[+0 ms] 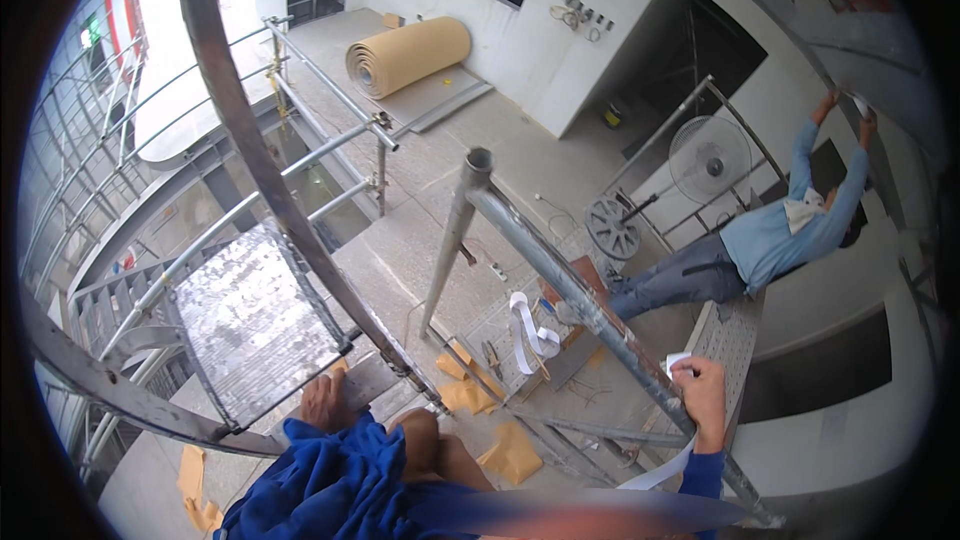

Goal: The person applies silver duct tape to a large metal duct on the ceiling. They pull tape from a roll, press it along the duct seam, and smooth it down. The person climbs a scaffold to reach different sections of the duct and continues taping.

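Observation:
My right hand is closed with bent fingers around the end of a white paper-like strip. It is beside a worn scaffold tube that slopes down to the right. A white band also shows below that wrist, by my blue sleeve. On my left, my left hand lies on a grey ledge next to a curved metal bar, its fingers apart and nothing seen in them. Close to it is a paint-spattered scaffold platform.
A person in light blue leans back on a perforated plank, arms raised to the wall. Below are a curled white strip, brown paper scraps, a fan and a tan roll. Railings edge a floor opening.

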Motion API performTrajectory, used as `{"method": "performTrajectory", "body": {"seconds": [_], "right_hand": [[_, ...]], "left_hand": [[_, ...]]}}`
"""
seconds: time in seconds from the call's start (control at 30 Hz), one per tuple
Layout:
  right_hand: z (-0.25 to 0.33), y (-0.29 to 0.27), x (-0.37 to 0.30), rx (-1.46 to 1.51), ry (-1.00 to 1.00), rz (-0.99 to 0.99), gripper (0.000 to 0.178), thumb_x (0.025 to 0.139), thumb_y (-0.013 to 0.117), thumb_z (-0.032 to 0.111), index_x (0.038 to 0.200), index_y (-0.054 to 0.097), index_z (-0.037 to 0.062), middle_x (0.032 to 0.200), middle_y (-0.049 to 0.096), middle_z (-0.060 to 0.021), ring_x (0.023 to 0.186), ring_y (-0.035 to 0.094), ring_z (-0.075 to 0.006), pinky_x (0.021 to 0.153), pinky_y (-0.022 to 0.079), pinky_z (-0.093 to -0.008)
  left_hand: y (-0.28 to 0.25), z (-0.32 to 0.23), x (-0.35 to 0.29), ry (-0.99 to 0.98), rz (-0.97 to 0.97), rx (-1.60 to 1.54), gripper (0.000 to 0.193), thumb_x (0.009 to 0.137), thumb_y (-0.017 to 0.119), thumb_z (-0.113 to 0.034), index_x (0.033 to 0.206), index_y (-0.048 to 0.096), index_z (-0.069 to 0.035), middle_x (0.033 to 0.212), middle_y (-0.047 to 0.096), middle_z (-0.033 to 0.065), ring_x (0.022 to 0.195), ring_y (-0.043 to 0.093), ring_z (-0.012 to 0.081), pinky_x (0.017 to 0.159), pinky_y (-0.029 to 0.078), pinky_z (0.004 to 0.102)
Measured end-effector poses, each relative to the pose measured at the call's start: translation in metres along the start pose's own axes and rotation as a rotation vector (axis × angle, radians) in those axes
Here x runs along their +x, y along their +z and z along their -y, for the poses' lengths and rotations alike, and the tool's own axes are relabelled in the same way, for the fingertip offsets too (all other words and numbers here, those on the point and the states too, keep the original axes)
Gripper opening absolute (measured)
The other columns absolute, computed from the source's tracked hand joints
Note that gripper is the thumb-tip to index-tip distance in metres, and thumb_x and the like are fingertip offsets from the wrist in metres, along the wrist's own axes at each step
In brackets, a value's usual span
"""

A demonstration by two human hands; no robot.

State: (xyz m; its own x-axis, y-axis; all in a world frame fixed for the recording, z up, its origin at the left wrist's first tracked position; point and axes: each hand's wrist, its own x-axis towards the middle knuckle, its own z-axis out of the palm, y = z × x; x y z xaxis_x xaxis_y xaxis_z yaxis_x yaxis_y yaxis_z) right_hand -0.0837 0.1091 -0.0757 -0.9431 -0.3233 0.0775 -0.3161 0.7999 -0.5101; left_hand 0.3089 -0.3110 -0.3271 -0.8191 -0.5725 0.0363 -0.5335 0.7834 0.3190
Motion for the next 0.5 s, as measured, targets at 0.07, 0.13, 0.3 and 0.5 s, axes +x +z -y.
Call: {"method": "performTrajectory", "body": {"seconds": [0.07, 0.13, 0.3, 0.5], "right_hand": [[0.000, 0.000, 0.001, 0.028, -0.003, 0.025, 0.013, 0.078, 0.072, 0.003, 0.087, 0.078, -0.0040, 0.075, 0.072, -0.0091, 0.073, 0.066, -0.0161, 0.070, 0.050, -0.0319], [0.002, 0.000, 0.000, 0.027, 0.031, 0.039, 0.011, 0.078, 0.073, 0.002, 0.086, 0.077, -0.0046, 0.074, 0.071, -0.0066, 0.073, 0.065, -0.0144, 0.069, 0.049, -0.0311], [0.002, -0.002, 0.002, 0.029, 0.098, 0.055, 0.012, 0.082, 0.074, 0.004, 0.091, 0.078, -0.0034, 0.075, 0.070, -0.0062, 0.071, 0.063, -0.0150, 0.067, 0.049, -0.0312], [-0.018, 0.002, 0.008, -0.034, 0.095, 0.075, 0.013, 0.089, 0.073, 0.004, 0.099, 0.078, -0.0021, 0.083, 0.071, -0.0072, 0.077, 0.064, -0.0154, 0.070, 0.050, -0.0308]], "left_hand": [[-0.009, -0.005, -0.003, -0.007, 0.015, -0.008, 0.083, 0.073, 0.090, -0.043, 0.136, 0.057, -0.001, 0.111, 0.065, 0.0168, 0.101, 0.065, 0.0331, 0.087, 0.052, 0.0480], [-0.018, -0.008, -0.004, -0.016, 0.025, -0.015, 0.083, 0.074, 0.090, -0.043, 0.137, 0.057, -0.001, 0.112, 0.065, 0.0170, 0.101, 0.065, 0.0332, 0.087, 0.052, 0.0480], [-0.034, -0.010, 0.000, 0.001, -0.023, -0.017, 0.082, 0.075, 0.088, -0.045, 0.138, 0.057, -0.001, 0.113, 0.065, 0.0174, 0.103, 0.065, 0.0333, 0.088, 0.052, 0.0481], [-0.056, -0.018, 0.000, -0.010, 0.041, -0.046, 0.081, 0.077, 0.086, -0.046, 0.139, 0.057, -0.001, 0.116, 0.065, 0.0179, 0.105, 0.065, 0.0334, 0.090, 0.052, 0.0482]]}}
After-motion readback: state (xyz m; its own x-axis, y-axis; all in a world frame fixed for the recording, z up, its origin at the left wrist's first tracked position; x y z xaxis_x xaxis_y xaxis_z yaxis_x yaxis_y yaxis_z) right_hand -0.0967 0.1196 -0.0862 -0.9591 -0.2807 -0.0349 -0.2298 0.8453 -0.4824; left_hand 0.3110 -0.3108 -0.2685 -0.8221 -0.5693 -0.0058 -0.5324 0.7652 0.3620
